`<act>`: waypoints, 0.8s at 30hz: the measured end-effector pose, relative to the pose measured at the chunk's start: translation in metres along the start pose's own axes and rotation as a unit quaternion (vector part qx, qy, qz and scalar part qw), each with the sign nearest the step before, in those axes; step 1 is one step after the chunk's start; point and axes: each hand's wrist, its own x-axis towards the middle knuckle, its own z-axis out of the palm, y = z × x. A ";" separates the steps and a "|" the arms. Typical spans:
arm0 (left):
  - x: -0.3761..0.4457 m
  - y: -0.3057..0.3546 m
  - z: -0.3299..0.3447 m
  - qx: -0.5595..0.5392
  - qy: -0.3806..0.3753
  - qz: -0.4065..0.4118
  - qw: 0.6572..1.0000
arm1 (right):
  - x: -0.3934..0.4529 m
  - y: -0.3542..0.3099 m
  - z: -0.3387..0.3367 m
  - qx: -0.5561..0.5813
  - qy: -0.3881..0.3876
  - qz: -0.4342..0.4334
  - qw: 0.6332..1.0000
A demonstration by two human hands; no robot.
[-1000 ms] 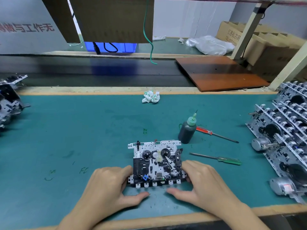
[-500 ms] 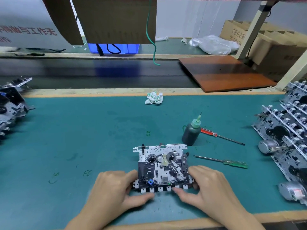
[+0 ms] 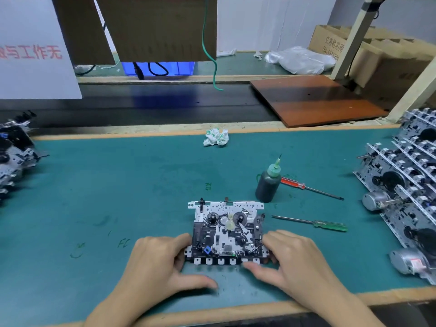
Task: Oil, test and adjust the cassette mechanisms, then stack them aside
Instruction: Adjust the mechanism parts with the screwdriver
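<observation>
At the left edge of the frame a pile of cassette mechanisms (image 3: 14, 159) sits on the green mat (image 3: 94, 185). Low in the centre, the left hand (image 3: 160, 263) grips the left side of one cassette mechanism (image 3: 226, 232) lying flat on the mat, fingers curled against its edge, thumb stretched out below it. The right hand (image 3: 295, 258) holds the right side likewise, its thumb touching the front row of keys. Right of centre stands a dark oil bottle (image 3: 267, 185), with a red screwdriver (image 3: 306, 187) behind and a green screwdriver (image 3: 313, 223) nearer. Stacked mechanisms (image 3: 405, 185) fill the right edge
</observation>
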 end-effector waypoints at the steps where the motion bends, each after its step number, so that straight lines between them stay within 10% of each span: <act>1: -0.001 0.000 -0.003 -0.026 -0.013 -0.012 0.999 | -0.001 -0.001 -0.001 0.009 -0.012 0.018 1.000; 7: -0.001 0.004 -0.015 -0.362 0.050 -0.073 0.928 | 0.009 -0.005 -0.015 0.283 -0.029 0.148 0.947; 15: 0.002 0.011 -0.010 -0.444 0.042 -0.190 0.874 | 0.020 -0.012 -0.015 0.419 -0.139 0.236 0.866; 24: -0.005 0.005 -0.027 -0.140 0.127 -0.085 0.978 | 0.003 -0.007 -0.020 0.247 -0.057 0.136 0.958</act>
